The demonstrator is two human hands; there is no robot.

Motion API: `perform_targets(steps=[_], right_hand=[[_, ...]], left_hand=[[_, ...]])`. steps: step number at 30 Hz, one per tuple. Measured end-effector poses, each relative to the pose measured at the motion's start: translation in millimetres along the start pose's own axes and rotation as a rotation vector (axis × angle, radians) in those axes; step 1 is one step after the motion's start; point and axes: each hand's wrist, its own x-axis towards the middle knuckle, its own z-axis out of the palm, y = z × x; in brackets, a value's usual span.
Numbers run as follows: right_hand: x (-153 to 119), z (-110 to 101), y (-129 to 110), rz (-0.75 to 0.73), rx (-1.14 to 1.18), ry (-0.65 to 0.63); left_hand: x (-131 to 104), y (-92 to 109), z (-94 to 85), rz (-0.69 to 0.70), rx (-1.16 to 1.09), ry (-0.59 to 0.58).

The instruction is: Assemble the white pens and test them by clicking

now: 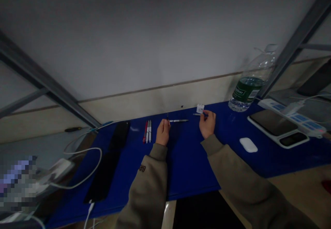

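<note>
My left hand [162, 132] is closed in a pinch near the back of the blue tabletop [191, 160]. A thin dark bit shows above its fingertips, too small to name. From beside those fingers a white-and-dark pen [179, 121] extends to the right; I cannot tell whether they touch it. My right hand [208, 124] has thumb and forefinger pinched at the end of a slim grey pen part [197, 114]. Just behind it is a small white square piece [200, 108]. Left of my left hand, a red pen [145, 132] lies beside two white-and-grey pens [148, 131].
A large water bottle [248, 87] stands at the back right. Nearby are a white power strip [297, 115], a white device with dark panels [276, 125] and a white rounded case [248, 145]. On the left lie a long black object [110, 163] and a white cable [99, 153].
</note>
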Motion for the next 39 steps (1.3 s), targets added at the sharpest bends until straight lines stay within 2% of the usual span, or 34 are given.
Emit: perform_targets(steps=[1,5,7,10,14,17,21,28,34,39], right_hand=[[-2,-1,-5,-0.009,0.033,-0.042],[-15,-5,-32,-0.010,0.227,-0.358],[-22,-9,-45,-0.057,0.268,-0.442],[-31,-13,-58,-0.109,0.273,-0.563],[-39,-10,-61,-0.148,0.279,-0.732],[-43,-3,-56,-0.159,0.278,-0.756],[-45,5,-48,-0.104,0.318,-0.753],[-37,6,-42,0.004,0.419,-0.725],[-33,6,-38,0.097,0.499,-0.831],[-30,6,-37,0.136,0.529,-0.801]], left_hand=[[-1,0,-0.9,0.046,0.112,-0.011],[-4,-1,-2.8,0.243,0.619,-0.143],[-5,-3,-2.6,0.301,0.771,-0.207],[-7,-5,-1.8,0.337,0.856,-0.247],[-9,-7,0.0,0.334,0.856,-0.280],[-11,-10,2.5,0.363,0.891,-0.306],[-12,-11,4.1,0.390,0.962,-0.328],[-6,-11,-6.4,0.348,0.969,-0.218],[-3,-12,-9.3,0.317,0.878,-0.180],[0,-10,-13.7,0.261,0.818,-0.161]])
